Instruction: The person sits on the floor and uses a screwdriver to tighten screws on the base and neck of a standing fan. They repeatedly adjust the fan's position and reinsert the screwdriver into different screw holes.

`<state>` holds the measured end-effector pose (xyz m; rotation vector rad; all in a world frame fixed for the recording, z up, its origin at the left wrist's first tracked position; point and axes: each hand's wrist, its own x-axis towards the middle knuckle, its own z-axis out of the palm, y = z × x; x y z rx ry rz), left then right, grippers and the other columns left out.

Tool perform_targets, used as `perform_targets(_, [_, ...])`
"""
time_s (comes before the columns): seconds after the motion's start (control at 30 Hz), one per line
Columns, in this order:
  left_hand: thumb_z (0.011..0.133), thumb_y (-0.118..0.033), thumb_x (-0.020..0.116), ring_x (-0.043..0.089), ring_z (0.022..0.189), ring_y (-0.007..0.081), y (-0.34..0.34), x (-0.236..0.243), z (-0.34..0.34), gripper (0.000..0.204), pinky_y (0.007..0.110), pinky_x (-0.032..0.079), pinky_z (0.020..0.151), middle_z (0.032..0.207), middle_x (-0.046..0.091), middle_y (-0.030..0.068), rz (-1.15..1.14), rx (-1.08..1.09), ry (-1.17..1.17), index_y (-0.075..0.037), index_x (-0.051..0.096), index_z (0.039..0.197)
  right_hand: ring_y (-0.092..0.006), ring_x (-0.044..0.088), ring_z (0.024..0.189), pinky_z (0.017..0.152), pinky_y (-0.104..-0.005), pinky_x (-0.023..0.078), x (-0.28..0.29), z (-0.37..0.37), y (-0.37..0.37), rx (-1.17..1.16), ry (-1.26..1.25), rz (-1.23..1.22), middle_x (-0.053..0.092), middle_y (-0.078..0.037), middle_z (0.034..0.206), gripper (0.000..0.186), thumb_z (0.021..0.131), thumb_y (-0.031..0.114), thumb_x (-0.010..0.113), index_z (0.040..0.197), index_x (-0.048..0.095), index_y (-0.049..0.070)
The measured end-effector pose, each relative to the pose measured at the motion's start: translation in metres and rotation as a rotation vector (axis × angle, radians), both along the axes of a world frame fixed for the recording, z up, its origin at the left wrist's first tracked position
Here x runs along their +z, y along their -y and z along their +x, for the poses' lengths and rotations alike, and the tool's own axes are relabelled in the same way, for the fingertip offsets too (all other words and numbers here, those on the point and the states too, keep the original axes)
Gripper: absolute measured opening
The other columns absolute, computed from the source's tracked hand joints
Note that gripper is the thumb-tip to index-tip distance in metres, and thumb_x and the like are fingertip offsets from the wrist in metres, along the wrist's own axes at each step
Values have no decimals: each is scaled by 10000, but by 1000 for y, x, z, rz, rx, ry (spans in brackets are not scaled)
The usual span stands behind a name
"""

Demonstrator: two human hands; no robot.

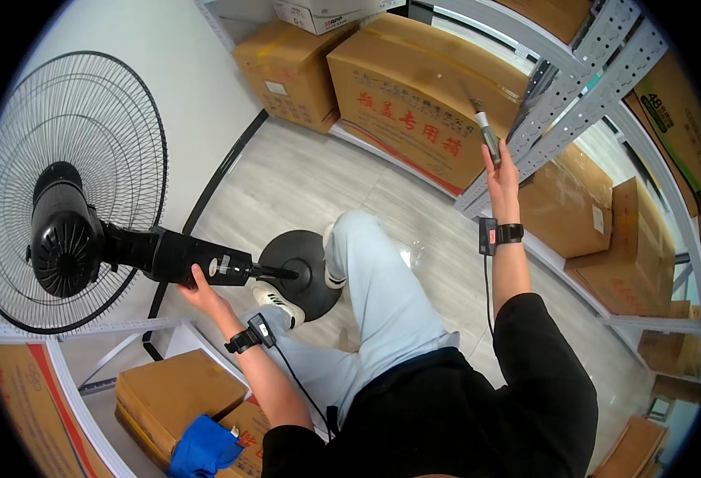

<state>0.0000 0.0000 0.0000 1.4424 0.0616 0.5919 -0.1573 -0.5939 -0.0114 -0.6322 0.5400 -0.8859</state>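
Observation:
A black standing fan (183, 253) leans in from the left, its round wire cage (139, 103) near the wall and its round base (315, 299) on the floor by my feet. My left hand (204, 300) grips the control housing from its near side, thumb laid against it and the other fingers mostly hidden behind. Raised at the right, my right hand (503, 177) is closed around a slim brush-like tool (489, 139) with a grey handle and white collar. Its thin tip points up toward a large cardboard box (414, 111), apparently apart from it.
Metal shelving (561, 119) with perforated posts runs along the far side and right, loaded with cardboard boxes (565, 199). At lower left, another shelf bears a box (179, 390) and a blue cloth-like item (205, 446). Cables hang from both wrist devices.

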Motion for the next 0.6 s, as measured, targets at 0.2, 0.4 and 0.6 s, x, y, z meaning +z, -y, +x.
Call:
perform_targets(0.2, [893, -135, 658, 524, 1099, 194, 18, -8, -8, 508, 311, 404, 976, 1258, 538, 126, -41, 25, 13, 37, 423, 1308, -304, 611, 971, 889, -362, 561, -4, -2, 22, 13, 71, 11, 565, -166, 1054, 256, 945, 118, 565, 1034, 543, -121])
perform_targets(0.4, [866, -113, 680, 411, 1269, 231, 0, -24, -16, 664, 347, 308, 1072, 1403, 406, 154, 47, -13, -10, 22, 302, 1395, -285, 622, 898, 804, -366, 591, -31, 21, 27, -130, -6, 8, 587, -152, 993, 233, 942, 118, 570, 995, 565, -109])
perform_targets(0.6, [809, -77, 717, 316, 1355, 261, -3, -35, -25, 809, 409, 199, 1136, 1469, 305, 197, 119, 30, -115, -2, 215, 1439, -285, 634, 838, 743, -340, 605, -43, 41, 28, -119, -52, 29, 591, -138, 974, 227, 937, 123, 579, 993, 571, -97])
